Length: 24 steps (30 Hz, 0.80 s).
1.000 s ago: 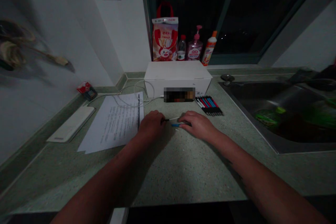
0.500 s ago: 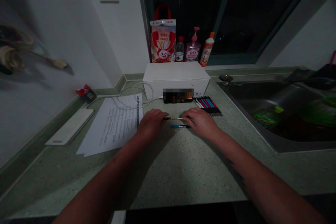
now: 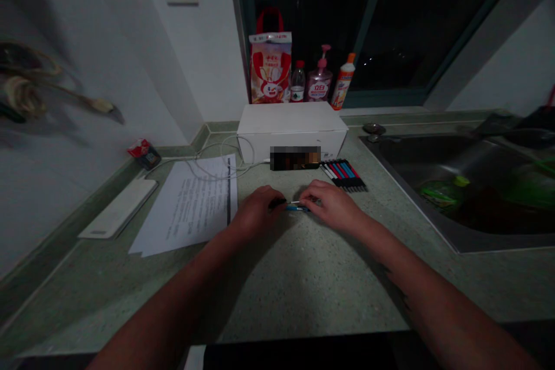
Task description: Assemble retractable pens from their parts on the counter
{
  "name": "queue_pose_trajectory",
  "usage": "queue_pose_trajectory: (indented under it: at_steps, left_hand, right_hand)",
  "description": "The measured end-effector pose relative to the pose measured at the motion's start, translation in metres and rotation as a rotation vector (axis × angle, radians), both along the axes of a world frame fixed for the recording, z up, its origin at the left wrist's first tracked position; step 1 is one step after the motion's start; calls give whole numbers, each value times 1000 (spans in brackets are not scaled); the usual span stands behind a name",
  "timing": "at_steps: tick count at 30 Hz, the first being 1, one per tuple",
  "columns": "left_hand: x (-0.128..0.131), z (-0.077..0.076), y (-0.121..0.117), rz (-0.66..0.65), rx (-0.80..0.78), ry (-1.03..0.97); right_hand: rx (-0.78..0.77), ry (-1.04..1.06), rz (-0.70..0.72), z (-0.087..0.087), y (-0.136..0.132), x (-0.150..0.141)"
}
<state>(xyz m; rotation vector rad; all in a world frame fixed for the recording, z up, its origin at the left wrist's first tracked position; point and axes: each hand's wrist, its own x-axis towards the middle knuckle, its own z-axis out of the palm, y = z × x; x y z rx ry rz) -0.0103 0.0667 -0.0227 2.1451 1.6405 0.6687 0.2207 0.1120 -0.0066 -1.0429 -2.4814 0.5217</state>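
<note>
My left hand (image 3: 259, 209) has its fingers closed around a short black pen part (image 3: 277, 203). Opposite it, my right hand (image 3: 326, 201) pinches a thin white pen refill (image 3: 295, 202), which spans the small gap between the two hands. Whether the refill sits inside the black part is too small to tell. Just below the fingers a blue pen barrel (image 3: 293, 208) lies on the counter, its right end partly covered by my right hand. Behind the right hand, several pens (image 3: 343, 174) in white, red, blue and black lie side by side in a row.
A white box (image 3: 292, 121) stands at the back, with a dark phone-like device (image 3: 295, 161) in front of it on a white cable (image 3: 249, 169). Printed sheets (image 3: 191, 202) and a white flat case (image 3: 119, 208) are left; the sink (image 3: 407, 196) is right.
Both hands have come slightly nearer the counter's front, toward the blue barrel. The left fingers have curled in around the black part, and less of the thin refill shows between the hands.
</note>
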Motion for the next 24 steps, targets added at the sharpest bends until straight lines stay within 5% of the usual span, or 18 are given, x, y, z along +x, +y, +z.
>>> queue_pose_trajectory:
  at_steps: [15, 24]
  left_hand:
    - [-5, 7, 0, 19, -54, 77]
    - [-2, 7, -4, -98, -83, 240]
  right_hand:
    - [-159, -71, 46, 7, -1, 8]
    - [-194, -209, 91, -6, -9, -1]
